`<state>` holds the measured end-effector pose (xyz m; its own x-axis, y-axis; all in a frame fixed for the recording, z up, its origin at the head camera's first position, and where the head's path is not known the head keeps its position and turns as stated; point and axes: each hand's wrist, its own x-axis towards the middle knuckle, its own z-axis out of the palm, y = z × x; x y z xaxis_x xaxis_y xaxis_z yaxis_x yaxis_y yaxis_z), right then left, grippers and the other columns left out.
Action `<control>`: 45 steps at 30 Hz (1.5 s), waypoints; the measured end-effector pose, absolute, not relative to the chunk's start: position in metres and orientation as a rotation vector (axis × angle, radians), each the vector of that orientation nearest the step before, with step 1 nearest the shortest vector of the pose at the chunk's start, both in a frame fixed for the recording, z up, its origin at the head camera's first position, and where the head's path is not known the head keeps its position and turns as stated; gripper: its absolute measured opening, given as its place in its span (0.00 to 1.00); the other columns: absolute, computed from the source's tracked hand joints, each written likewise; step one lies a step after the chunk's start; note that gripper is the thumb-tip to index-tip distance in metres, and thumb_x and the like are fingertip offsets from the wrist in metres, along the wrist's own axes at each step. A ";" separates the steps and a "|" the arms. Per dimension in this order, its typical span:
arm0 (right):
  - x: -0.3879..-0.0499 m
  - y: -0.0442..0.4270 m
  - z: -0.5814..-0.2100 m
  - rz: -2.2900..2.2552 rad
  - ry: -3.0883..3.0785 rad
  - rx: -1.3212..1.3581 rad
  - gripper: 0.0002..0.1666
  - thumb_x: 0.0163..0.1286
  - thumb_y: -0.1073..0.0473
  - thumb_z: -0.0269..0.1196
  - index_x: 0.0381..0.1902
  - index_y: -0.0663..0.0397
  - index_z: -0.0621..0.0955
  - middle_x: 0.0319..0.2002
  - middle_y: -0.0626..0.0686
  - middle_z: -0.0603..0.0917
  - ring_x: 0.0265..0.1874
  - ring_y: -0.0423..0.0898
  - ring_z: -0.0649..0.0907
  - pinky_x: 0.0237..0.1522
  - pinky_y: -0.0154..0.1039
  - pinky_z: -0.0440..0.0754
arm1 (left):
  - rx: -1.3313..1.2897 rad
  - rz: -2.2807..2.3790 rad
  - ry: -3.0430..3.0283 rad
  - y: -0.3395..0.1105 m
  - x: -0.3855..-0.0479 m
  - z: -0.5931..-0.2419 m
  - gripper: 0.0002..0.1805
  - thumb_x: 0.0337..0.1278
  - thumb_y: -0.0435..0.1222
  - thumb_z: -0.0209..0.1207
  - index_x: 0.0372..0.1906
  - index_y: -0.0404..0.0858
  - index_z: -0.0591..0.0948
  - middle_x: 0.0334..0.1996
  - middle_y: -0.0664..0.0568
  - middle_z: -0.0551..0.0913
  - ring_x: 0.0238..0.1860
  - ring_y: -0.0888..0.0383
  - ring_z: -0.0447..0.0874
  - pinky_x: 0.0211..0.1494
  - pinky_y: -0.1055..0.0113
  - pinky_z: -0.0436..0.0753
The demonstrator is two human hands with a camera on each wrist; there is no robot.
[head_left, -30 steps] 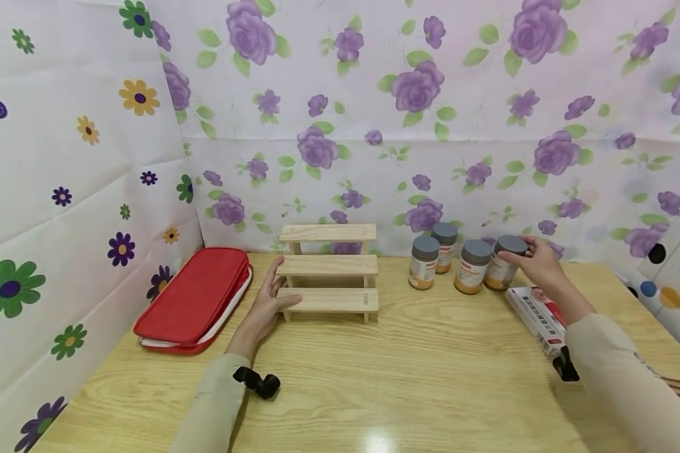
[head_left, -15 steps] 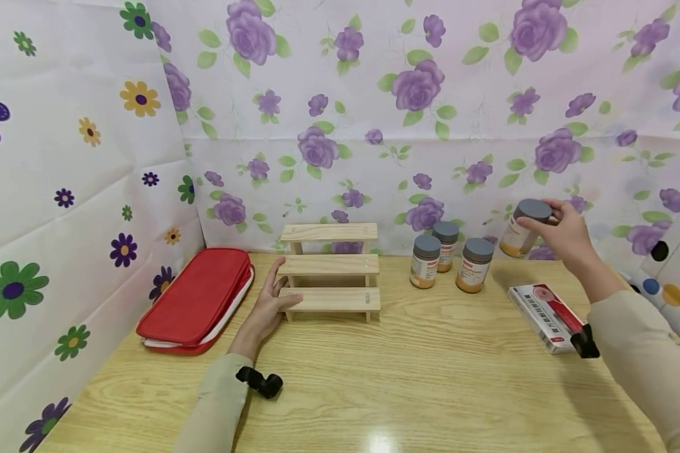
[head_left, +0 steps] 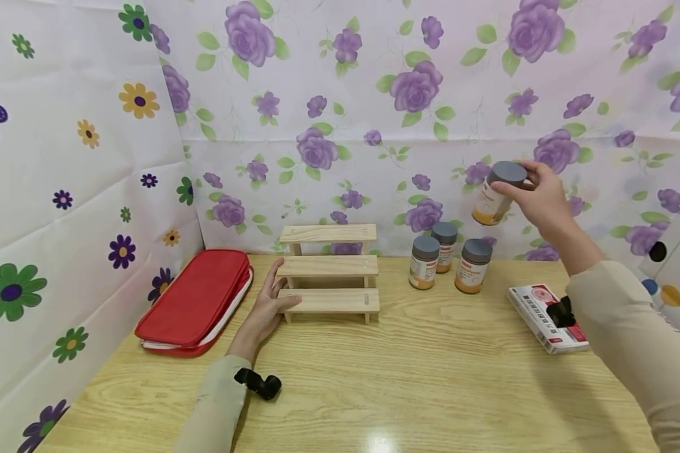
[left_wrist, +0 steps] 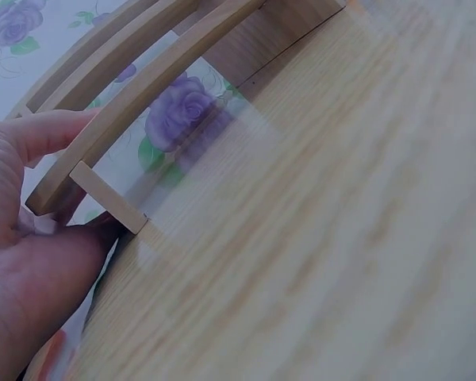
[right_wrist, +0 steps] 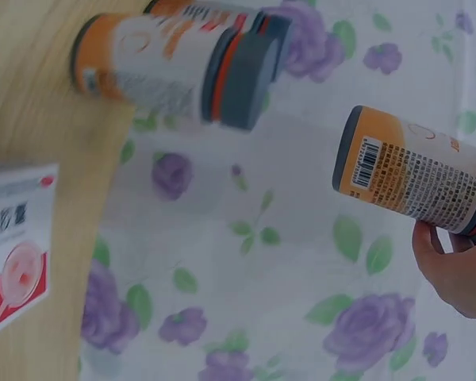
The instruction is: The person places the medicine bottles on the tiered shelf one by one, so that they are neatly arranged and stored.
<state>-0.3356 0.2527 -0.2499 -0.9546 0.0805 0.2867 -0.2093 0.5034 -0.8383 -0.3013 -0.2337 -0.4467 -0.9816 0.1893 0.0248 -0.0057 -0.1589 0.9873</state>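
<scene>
A small three-step wooden stand point(head_left: 331, 265) is on the table, a little left of the middle. My left hand point(head_left: 266, 309) grips its left end, thumb over the lowest step; the left wrist view shows that step's end point(left_wrist: 55, 189) between thumb and fingers. Raised well above the table at right, my right hand point(head_left: 546, 196) pinches a grey-lidded jar point(head_left: 490, 204) near its lid. The jar, orange at the bottom with a white label, tilts slightly. Its barcode side point(right_wrist: 404, 167) faces the right wrist camera. Three similar jars stand below it: one in front point(head_left: 473, 269), one left point(head_left: 423, 264), one behind point(head_left: 445, 251).
A white and red flat box point(head_left: 538, 314) lies on the table point(head_left: 396, 365) under the right forearm. Left of the stand lies a red zipped case point(head_left: 195, 299). Flowered cloth point(head_left: 317, 82) covers the walls behind and at left.
My right hand has lifted the jar from the table beside the other jars, first up and rightward, then higher and back leftward. The left hand stays on the stand.
</scene>
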 end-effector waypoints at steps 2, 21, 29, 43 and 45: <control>-0.336 0.240 -0.246 1.459 -2.439 0.150 0.51 0.65 0.39 0.62 0.76 0.54 0.54 0.73 0.60 0.64 0.70 0.56 0.68 0.69 0.51 0.67 | 0.210 2.279 1.958 -0.235 -0.300 -0.447 0.54 0.59 0.21 0.56 0.77 0.64 0.42 0.78 0.42 0.34 0.78 0.45 0.41 0.52 0.70 0.75; -0.352 0.106 -0.224 1.742 -2.292 0.496 0.40 0.67 0.53 0.65 0.72 0.54 0.62 0.68 0.59 0.71 0.66 0.54 0.73 0.65 0.50 0.71 | 0.200 2.281 1.962 -0.241 -0.299 -0.448 0.54 0.59 0.21 0.55 0.77 0.65 0.43 0.79 0.42 0.33 0.79 0.45 0.37 0.55 0.65 0.73; -0.354 0.047 -0.224 1.852 -2.238 0.617 0.38 0.67 0.57 0.65 0.71 0.57 0.64 0.67 0.58 0.72 0.65 0.54 0.75 0.65 0.50 0.72 | 0.185 2.306 1.947 -0.238 -0.301 -0.447 0.54 0.58 0.20 0.55 0.77 0.64 0.43 0.78 0.41 0.37 0.61 0.50 0.72 0.51 0.66 0.77; -0.365 -0.030 -0.256 1.931 -2.286 0.593 0.42 0.63 0.55 0.69 0.71 0.56 0.64 0.66 0.57 0.74 0.63 0.54 0.76 0.63 0.48 0.74 | 0.161 2.307 1.954 -0.234 -0.300 -0.450 0.54 0.58 0.21 0.56 0.77 0.67 0.45 0.79 0.41 0.36 0.75 0.39 0.51 0.59 0.59 0.71; -0.367 -0.038 -0.262 1.940 -2.284 0.580 0.43 0.63 0.55 0.69 0.71 0.58 0.63 0.66 0.57 0.74 0.63 0.55 0.76 0.64 0.48 0.74 | 0.155 2.310 1.955 -0.234 -0.301 -0.449 0.54 0.58 0.21 0.56 0.77 0.67 0.46 0.79 0.42 0.37 0.74 0.39 0.56 0.59 0.60 0.72</control>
